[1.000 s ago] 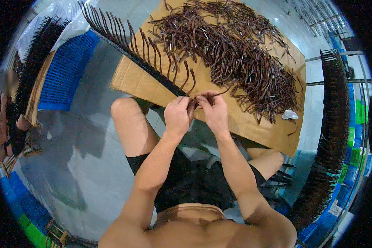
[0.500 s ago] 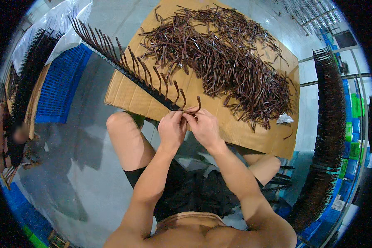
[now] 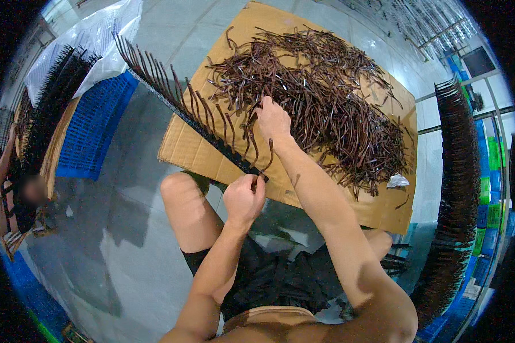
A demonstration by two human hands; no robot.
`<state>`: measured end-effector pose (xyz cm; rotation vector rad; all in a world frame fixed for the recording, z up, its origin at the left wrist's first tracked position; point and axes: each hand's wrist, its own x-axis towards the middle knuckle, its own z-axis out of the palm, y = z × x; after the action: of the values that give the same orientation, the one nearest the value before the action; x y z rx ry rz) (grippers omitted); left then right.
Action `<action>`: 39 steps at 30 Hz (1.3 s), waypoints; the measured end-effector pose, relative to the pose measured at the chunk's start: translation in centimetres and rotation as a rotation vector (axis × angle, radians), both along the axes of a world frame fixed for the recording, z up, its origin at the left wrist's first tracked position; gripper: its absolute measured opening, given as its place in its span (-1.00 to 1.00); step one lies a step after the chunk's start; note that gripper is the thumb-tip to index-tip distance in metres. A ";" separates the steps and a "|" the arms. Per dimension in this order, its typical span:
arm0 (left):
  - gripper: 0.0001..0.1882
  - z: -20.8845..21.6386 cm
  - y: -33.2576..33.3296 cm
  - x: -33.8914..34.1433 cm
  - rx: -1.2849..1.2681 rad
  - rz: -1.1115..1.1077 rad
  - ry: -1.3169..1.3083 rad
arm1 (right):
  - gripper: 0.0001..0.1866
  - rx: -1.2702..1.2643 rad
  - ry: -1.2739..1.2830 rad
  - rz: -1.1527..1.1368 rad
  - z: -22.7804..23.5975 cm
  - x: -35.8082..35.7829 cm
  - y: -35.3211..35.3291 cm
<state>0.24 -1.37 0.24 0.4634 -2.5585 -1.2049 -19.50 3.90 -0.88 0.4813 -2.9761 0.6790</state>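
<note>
My left hand (image 3: 245, 199) pinches the near end of a long black bar (image 3: 212, 140), which slants up to the left across the cardboard's edge. A row of curved brown rods (image 3: 208, 117) stands up along that bar. On the cardboard lies a big tangled pile of similar brown rods (image 3: 315, 80). My right hand (image 3: 274, 121) is at the pile's near left edge, its fingers curled together. Whatever they hold, if anything, is hidden from view.
Cardboard (image 3: 183, 143) lies beneath the pile, with a crumpled white scrap (image 3: 397, 181) on it. A blue crate (image 3: 91, 126) and a dark bristly stack (image 3: 51, 114) are at left, beside another person. A tall stack of dark rods (image 3: 458, 171) stands at right.
My right hand has left the bar's near end and moved up and forward to the pile. My left hand stays on the bar. The whole view has shifted slightly.
</note>
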 end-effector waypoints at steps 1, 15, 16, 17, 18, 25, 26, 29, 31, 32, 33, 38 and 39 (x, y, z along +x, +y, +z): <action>-0.81 0.0 0.0 -0.1 0.004 0.005 0.071 | -0.69 -0.003 -0.018 0.003 0.2 -0.2 0.2; -0.71 -0.6 2.2 -1.8 -0.120 -0.136 0.073 | -0.71 0.076 -0.545 0.204 2.4 7.5 13.5; -0.71 -1.0 2.2 -1.9 -0.096 -0.122 0.059 | -0.71 0.040 -0.551 0.183 3.1 7.8 13.6; -0.72 -1.2 2.3 -2.2 -0.070 -0.110 0.048 | -0.75 0.026 -0.621 0.145 4.1 7.8 13.8; -0.72 -1.3 2.3 -2.4 -0.045 -0.097 0.036 | -0.75 -0.045 -0.660 0.034 4.3 7.8 13.8; -0.81 -1.7 2.6 -2.6 -0.115 -0.030 0.150 | -0.73 0.047 -0.175 -0.154 1.7 9.2 15.5; -0.82 -1.7 2.7 -2.2 -0.107 -0.005 0.185 | -0.76 -0.227 -0.315 -0.219 2.5 9.7 15.0; -0.83 -2.0 2.8 -2.0 0.014 0.032 0.221 | -0.90 -0.883 -0.673 -0.303 5.3 10.7 11.8; -0.84 -2.0 2.9 -2.0 0.072 0.022 0.232 | -0.86 -1.132 -0.661 -0.191 3.6 11.9 10.4; -0.85 -1.9 2.9 -2.0 0.075 0.014 0.244 | -0.82 -1.254 -0.654 -0.130 3.3 12.3 10.0; -0.86 -1.8 2.8 -2.0 0.078 0.005 0.256 | -0.81 -1.207 -0.685 -0.131 3.3 12.5 9.8; -0.88 -1.4 2.3 -2.0 -0.071 -0.080 0.199 | -0.84 -1.045 -0.416 -0.129 2.6 13.7 8.8; -0.88 -1.3 2.3 -2.0 -0.099 -0.094 0.187 | -0.84 -1.058 -0.406 -0.124 2.6 13.8 8.7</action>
<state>-1.80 0.91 -1.11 0.1999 -2.4884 -1.0897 -5.72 12.62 1.69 0.0646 -2.3553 2.2922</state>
